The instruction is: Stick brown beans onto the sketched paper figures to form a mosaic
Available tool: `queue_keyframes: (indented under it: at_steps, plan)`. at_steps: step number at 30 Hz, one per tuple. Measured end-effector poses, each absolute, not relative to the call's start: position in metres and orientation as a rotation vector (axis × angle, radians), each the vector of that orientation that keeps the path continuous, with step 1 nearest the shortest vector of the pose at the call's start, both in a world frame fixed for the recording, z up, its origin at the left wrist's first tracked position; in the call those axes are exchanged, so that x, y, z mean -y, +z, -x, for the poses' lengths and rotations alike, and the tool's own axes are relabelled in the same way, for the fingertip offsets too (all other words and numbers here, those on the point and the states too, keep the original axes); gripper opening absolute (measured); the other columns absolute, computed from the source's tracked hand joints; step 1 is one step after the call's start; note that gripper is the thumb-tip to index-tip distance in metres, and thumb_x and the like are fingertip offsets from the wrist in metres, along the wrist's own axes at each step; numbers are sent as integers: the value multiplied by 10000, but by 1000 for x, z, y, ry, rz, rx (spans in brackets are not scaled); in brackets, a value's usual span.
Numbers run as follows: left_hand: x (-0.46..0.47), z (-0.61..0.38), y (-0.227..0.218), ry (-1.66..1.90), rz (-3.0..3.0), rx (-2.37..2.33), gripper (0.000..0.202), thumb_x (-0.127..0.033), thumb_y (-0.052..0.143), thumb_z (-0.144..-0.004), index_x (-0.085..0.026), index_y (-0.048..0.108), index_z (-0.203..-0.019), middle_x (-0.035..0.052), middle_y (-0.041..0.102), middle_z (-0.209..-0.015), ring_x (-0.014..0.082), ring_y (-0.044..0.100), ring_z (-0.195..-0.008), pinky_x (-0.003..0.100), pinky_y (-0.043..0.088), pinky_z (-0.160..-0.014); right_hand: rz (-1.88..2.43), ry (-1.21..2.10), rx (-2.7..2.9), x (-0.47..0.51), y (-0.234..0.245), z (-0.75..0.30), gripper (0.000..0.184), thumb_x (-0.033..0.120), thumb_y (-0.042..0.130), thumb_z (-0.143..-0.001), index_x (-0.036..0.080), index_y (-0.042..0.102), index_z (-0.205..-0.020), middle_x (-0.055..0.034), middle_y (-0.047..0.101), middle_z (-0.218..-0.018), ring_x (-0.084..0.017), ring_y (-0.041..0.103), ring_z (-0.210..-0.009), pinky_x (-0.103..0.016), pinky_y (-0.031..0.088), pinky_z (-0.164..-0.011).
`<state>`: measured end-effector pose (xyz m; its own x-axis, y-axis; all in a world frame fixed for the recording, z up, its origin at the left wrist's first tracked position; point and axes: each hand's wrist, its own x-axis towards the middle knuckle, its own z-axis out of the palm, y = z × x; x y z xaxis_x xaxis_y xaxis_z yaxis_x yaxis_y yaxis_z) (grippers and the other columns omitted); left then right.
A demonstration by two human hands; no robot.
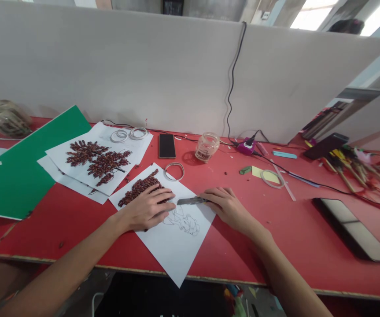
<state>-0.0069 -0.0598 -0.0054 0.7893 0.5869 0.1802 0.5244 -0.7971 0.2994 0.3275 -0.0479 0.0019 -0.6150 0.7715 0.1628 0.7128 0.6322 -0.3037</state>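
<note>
A white sheet of paper (173, 246) lies at an angle on the table in front of me, bearing a pencil-like line drawing (188, 224) and a dense patch of small dark brown seeds (140, 189). My left hand (150, 207) rests on this sheet with its fingers apart, beside and partly over the seeds' lower edge. On the sheet's right side, my right hand (224, 204) is closed around a utility knife (191, 200). Its grey blade points left toward my left fingers, above the drawing. The knife's handle is mostly hidden in my hand.
Seed-covered sheets (100, 163) and a green board (38, 163) lie left. A phone (167, 146), a glass jar (207, 146) and a ring (174, 171) stand or lie beyond the paper. Right are a purple plug adapter (245, 147), a cable and a dark-edged case (353, 229).
</note>
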Motion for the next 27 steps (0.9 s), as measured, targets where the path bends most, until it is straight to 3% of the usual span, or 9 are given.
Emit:
queue_keyframes:
  at_steps: [13, 27]
  plan:
    - [61, 6, -4, 382, -2739, -891, 356, -258, 461, -1057, -309, 631, -1365, 61, 559, -1528, 256, 447, -1467, 531, 265, -1272, 1276, 103, 2586, 80, 3, -323, 346, 280, 412, -1089, 271, 672, -1316, -92, 749, -1184, -252, 682, -989, -418, 497, -833]
    - [61, 6, -4, 340, -2758, -911, 360, -287, 427, -1074, -308, 635, -1366, 66, 548, -1528, 254, 427, -1473, 518, 249, -1274, 1292, -144, 2673, 99, 12, -315, 329, 204, 402, -1089, 209, 635, -1322, -108, 745, -1139, -272, 667, -957, -423, 439, -825]
